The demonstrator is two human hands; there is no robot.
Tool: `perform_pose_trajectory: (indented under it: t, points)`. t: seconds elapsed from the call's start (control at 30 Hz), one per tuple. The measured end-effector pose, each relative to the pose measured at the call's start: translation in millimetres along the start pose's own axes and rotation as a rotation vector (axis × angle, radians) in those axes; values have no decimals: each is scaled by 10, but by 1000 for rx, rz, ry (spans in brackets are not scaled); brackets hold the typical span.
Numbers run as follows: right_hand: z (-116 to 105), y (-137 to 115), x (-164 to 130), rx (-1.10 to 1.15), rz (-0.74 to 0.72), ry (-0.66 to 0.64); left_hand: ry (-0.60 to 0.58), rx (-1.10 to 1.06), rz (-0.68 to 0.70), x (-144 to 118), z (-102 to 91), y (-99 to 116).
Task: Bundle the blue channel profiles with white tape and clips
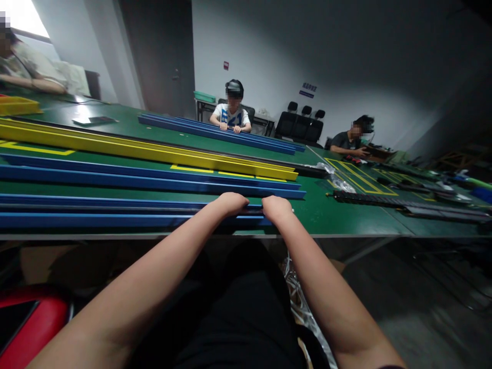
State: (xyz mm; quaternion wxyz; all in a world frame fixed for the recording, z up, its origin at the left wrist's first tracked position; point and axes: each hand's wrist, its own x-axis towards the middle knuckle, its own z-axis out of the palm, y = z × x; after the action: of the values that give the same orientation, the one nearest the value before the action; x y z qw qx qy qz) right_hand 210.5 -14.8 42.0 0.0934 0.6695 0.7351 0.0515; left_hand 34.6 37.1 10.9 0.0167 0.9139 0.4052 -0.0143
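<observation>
My left hand [230,204] and my right hand [277,207] are side by side at the right end of the nearest blue channel [96,220], by the table's front edge. A thin greyish strip [115,208] runs lengthwise in that channel, up to my hands. Both hands are closed with knuckles up, pinching the strip near its right end. My fingertips are mostly hidden behind the hands. Just beyond lies a second blue channel [154,182], and behind it a long yellow channel [146,150].
Across the green table [323,218], a person [232,114] has both hands at more blue channels [215,134]. Other people sit at far left and right. Dark slotted strips [369,199] and clear plastic wrap [338,179] lie to the right. A red seat [46,318] stands at lower left.
</observation>
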Motion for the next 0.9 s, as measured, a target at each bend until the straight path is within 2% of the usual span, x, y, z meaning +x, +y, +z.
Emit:
perform_pose_trajectory:
  t: [0.1, 0.33, 0.43, 0.63, 0.77, 0.9]
  points:
    - [-34, -116, -12, 17, -35, 3, -4, -1, 4, -116, 12, -116]
    - [-112, -579, 19, 53, -90, 7, 1, -35, -52, -511, 17, -469]
    - [-124, -650, 8, 61, -121, 22, -10, -20, -58, -591, 35, -564]
    - [-112, -405, -53, 49, -227, 8, 1, -19, -65, -617, 50, -609]
    - [-21, -214, -71, 26, -218, -14, -17, -38, -79, -623, 34, -605]
    - [134, -155, -72, 3, -197, 14, -21, -44, -94, -630, 34, -615]
